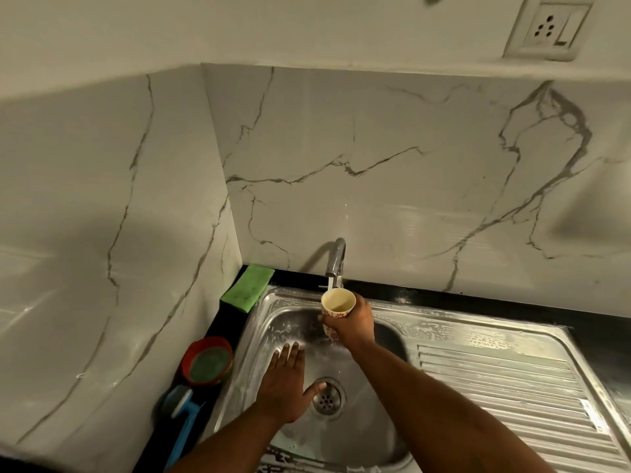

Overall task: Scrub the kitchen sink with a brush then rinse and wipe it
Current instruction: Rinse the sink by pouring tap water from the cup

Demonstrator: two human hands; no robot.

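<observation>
The steel sink is wet, with soapy streaks on its rim and a round drain in the basin floor. My right hand grips a cream cup with red flowers upright under the tap, and a thin stream of water runs into it. My left hand lies flat, fingers straight, on the basin floor just left of the drain. A blue-handled brush lies on the black counter left of the sink.
A green cloth lies at the back left corner of the counter. A red bowl holding a green scrub pad stands beside the brush. The ribbed drainboard stretches right. Marble walls close in behind and left; a wall socket is high right.
</observation>
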